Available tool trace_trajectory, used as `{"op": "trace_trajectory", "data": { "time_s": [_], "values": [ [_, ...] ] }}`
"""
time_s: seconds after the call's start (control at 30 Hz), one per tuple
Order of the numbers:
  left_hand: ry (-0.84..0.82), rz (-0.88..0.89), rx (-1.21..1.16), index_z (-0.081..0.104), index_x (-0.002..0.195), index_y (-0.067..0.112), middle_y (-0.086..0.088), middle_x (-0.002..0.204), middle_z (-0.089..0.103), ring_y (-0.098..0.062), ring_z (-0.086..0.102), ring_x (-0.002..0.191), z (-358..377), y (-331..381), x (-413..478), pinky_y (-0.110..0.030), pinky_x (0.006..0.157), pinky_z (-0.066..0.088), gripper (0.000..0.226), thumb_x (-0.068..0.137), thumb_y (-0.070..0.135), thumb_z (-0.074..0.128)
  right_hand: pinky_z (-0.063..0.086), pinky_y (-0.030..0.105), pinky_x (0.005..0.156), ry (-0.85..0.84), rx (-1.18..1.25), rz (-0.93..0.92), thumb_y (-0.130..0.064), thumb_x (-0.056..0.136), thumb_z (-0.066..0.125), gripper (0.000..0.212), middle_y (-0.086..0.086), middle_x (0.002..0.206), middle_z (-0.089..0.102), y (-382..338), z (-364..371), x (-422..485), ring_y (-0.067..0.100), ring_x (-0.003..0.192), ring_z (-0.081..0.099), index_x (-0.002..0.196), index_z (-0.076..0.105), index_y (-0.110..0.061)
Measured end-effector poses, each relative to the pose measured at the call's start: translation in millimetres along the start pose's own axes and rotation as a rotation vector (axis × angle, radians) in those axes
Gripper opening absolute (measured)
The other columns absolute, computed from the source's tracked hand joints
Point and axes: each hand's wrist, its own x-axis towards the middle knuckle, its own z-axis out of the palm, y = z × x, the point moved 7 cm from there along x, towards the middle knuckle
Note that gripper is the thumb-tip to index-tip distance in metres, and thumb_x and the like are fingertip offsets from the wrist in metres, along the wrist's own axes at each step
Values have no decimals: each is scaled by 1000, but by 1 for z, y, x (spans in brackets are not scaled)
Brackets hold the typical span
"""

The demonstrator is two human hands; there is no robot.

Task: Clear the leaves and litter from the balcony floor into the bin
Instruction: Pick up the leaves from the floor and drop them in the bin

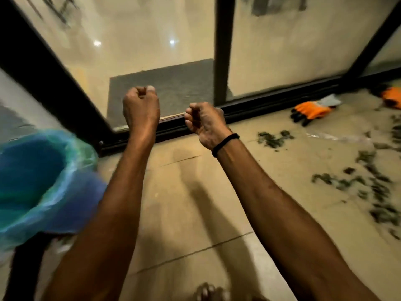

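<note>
Two hands: left hand (141, 103) and right hand (204, 120) are raised side by side, apart, both curled into tight fists with nothing seen in either.
Bin: the bin (32, 170), lined with a blue bag, stands well to the left of the left hand and nearer the body, with its mouth facing up. The left edge cuts it off.
Leaves: green leaves (273, 139) lie scattered right of the right hand, in a loose band running from near the door track (238, 111) back toward the body.
Litter: a pale, clear scrap (338, 137) lies among the leaves, too blurred to name.
Gloves: an orange glove (312, 111) lies flat beside the track, dark fingertips pointing toward the hands. A second orange glove (392, 97) is cut off at the right edge.
Floor: beige tiled floor (195, 192) with thin joints lies under both forearms.
Room: beyond the fists stands a dark-framed glass door, with a grey mat (169, 88) behind the glass.
Wrist: a black band (225, 144) circles the right wrist.
</note>
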Motion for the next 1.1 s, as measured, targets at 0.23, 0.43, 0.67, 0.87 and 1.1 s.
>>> {"op": "trace_trajectory", "data": {
  "time_s": [0.23,0.43,0.67,0.87,1.1],
  "values": [
    [-479,15,126,70,112,20,-2,110,72,-21,66,103,188,-11,-100,-36,92,55,24,95,25,53,46,28,54,488,-94,-187,-1,87,55,19,7,63,60,-48,-197,19,18,57,56,70,62,-8],
    [-800,115,355,51,142,12,-14,133,57,-30,61,113,291,-44,-149,-32,91,48,47,95,16,54,57,36,86,747,-468,-185,-8,86,61,16,5,98,72,-52,-312,47,25,95,67,91,72,-18],
    [-883,195,563,32,155,23,-20,147,35,-40,39,131,359,-86,-152,-42,107,37,61,98,18,52,37,27,106,732,-991,-275,-7,95,55,42,12,139,53,-64,-334,110,25,128,50,136,57,-13],
    [-819,371,692,43,149,31,-15,144,37,-35,37,128,395,-105,-147,-44,105,39,53,98,31,59,37,38,106,542,-1416,-283,-2,95,47,48,15,152,32,-57,-332,170,35,135,32,140,52,-20],
    [-786,412,529,65,107,20,-8,113,53,-29,49,109,400,-110,-136,-42,93,48,11,97,22,63,48,22,75,798,-987,-341,-12,91,62,10,2,97,70,-64,-362,159,16,90,64,97,70,-14]
  ]
}}
